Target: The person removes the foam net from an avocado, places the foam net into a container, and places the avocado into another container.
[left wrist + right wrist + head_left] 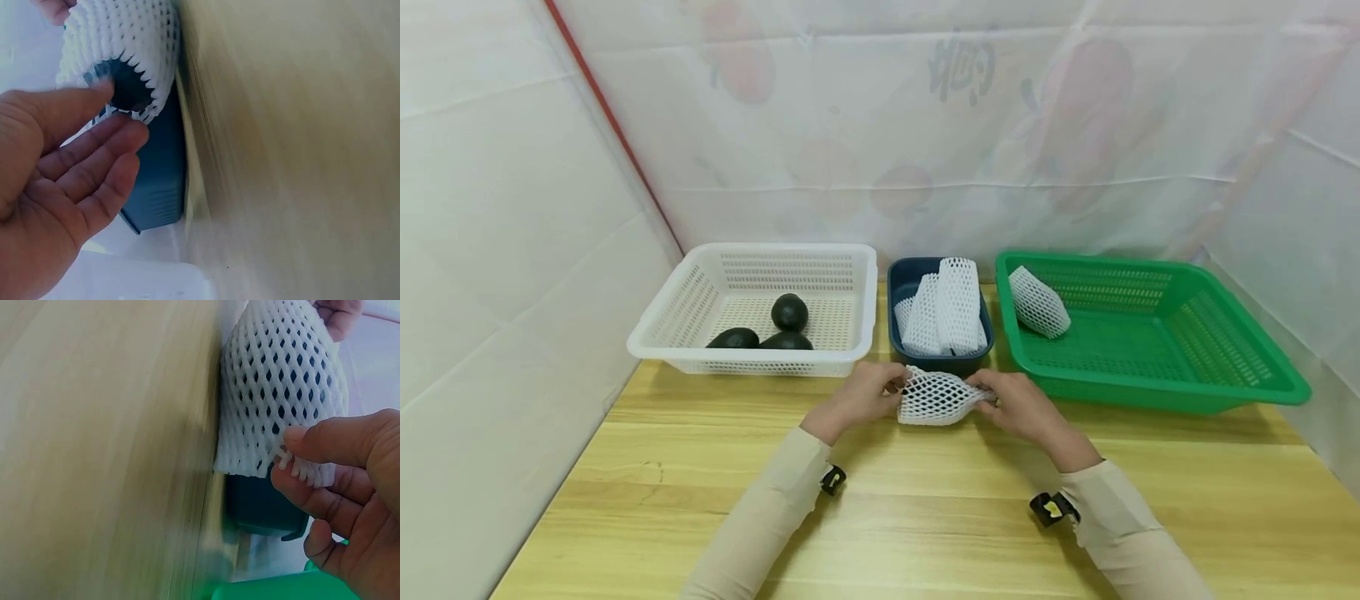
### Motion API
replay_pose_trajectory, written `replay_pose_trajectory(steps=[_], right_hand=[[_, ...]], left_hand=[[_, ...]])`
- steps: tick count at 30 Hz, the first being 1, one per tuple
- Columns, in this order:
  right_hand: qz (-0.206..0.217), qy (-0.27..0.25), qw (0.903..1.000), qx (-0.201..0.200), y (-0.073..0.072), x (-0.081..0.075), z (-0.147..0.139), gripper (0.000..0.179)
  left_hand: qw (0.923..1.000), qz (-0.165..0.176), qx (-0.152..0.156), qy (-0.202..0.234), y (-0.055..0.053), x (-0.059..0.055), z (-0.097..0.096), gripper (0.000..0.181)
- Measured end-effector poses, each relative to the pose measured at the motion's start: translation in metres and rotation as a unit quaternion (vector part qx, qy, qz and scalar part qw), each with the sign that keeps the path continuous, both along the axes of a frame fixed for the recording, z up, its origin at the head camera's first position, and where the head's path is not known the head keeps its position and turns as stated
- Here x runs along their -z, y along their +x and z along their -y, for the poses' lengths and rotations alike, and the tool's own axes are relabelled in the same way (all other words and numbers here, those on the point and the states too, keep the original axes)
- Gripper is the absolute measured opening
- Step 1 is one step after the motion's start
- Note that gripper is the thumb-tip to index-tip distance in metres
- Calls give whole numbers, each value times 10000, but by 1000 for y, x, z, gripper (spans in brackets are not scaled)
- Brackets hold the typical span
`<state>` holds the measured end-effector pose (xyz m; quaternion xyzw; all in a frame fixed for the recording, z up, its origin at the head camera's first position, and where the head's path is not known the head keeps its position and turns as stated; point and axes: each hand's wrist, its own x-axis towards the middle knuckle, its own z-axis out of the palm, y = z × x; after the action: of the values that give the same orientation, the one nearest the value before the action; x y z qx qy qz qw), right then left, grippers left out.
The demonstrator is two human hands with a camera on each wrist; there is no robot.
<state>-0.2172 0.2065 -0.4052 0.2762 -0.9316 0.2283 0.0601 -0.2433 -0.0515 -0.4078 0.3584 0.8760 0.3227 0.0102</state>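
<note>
A white foam net sleeve [936,398] is stretched between the two hands, low over the table and in front of the blue bin. Its middle bulges around a dark avocado [130,87], which shows through the sleeve's open end in the left wrist view. The left hand [874,390] holds that open end, thumb at the avocado and fingers under the rim. At the other end, the right hand [1013,403] pinches the sleeve's edge between thumb and forefinger; this end looks gathered in the head view. Mesh covers most of the avocado.
A white basket [752,363] with several avocados [790,312] stands at the left. Behind the hands, a dark blue bin [951,364] holds more foam sleeves [958,304]. The green basket [1150,385] at right contains one sleeved piece [1037,302]. White sheeting [850,125] hangs behind.
</note>
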Motion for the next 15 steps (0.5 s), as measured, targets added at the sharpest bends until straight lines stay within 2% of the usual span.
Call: replay_pose_trajectory(steps=[4,9,11,15], right_hand=[[-75,-28,10000,-22,0,-1,3,27],[-59,19,10000,-32,-1,-2,5,26],[-85,52,9999,-14,-1,-3,5,26],[-47,82,9999,105,1,-5,2,24]], left_hand=[[9994,124,19,-327,-2,1,-1,39],[9976,44,-34,-693,-2,3,-7,42],[9976,-5,-27,-687,-1,2,-7,41],[9988,116,26,-485,1,1,-1,40]])
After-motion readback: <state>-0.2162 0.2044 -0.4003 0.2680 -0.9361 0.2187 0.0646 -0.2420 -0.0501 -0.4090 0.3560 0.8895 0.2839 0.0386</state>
